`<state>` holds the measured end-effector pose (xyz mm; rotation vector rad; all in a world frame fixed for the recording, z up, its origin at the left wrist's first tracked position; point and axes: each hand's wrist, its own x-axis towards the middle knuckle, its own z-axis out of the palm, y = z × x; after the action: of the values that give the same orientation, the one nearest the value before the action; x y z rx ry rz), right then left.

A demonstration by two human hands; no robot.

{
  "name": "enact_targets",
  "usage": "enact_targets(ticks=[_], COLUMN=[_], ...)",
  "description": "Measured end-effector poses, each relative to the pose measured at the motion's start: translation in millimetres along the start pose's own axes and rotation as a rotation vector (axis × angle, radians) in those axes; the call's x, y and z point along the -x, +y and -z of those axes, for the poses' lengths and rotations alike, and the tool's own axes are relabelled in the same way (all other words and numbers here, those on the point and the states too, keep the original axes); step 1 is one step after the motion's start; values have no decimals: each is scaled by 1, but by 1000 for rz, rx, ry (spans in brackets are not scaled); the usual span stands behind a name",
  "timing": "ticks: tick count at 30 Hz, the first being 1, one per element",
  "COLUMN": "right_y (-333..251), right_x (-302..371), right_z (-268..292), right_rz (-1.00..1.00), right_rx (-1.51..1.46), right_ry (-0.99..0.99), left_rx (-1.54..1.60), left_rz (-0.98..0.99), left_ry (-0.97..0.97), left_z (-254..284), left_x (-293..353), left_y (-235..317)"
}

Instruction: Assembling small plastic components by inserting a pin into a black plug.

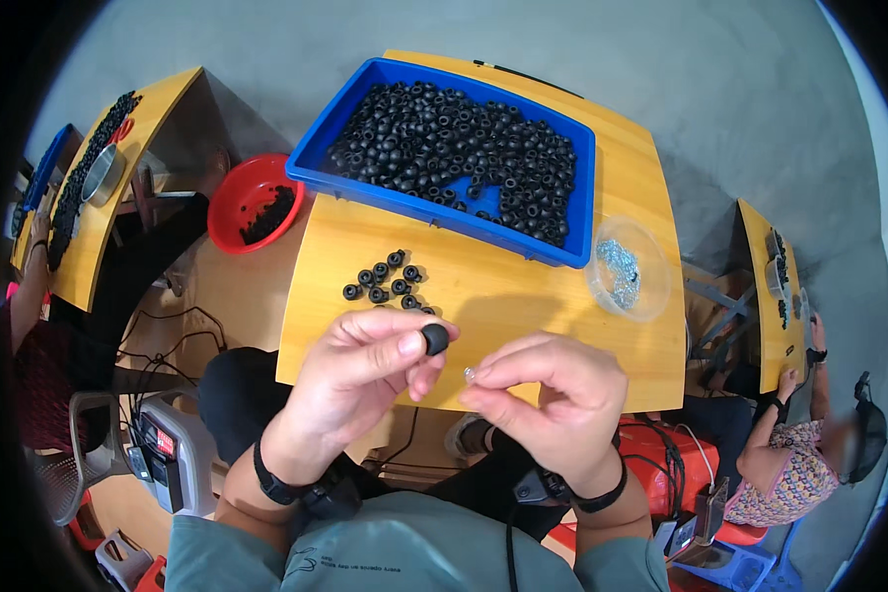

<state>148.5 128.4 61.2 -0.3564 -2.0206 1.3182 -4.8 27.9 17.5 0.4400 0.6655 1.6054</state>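
Between the thumb and fingers of my left hand (365, 360) is a small round black part (434, 338), its smooth rounded side showing. My right hand (553, 385) pinches a tiny clear piece (471, 374), too small to name for certain. The two hands face each other over the table's near edge, a short gap apart. Just beyond my left hand lies a loose group of several black ring-shaped parts (402, 286). A round clear tub (658, 296) of small shiny bluish pieces (619, 273) stands beyond my right hand.
A large blue tray (365, 194) filled with black parts spans the far side of the yellow table (523, 306). On the left, a red basin (229, 212) holds more black pieces. Other people work at side tables; one wears a patterned top (781, 474) at right.
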Motion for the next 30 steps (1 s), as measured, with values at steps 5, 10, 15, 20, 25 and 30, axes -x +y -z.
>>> enact_targets(ticks=[5,10,15,20,25,30], right_y=[1,6,19,41,49,60], right_x=[-3,-5,-8,-5,-17,-28], right_z=[-19,-24,-19,-11,-11,-12], right_rz=[114,79,-268,-288,-334,-372], right_rx=[121,165,31,71,-69,-140], right_ry=[12,-41,-185,-436,-573,-659], left_rx=[105,102,6,88,259,282], left_rz=[11,20,142,347,408,461], left_ry=[57,56,46,-29,-130,-200], left_z=[0,8,27,49,63,72], left_x=[13,14,12,4,1,-4], left_y=[-5,-6,-15,-25,-39,-39])
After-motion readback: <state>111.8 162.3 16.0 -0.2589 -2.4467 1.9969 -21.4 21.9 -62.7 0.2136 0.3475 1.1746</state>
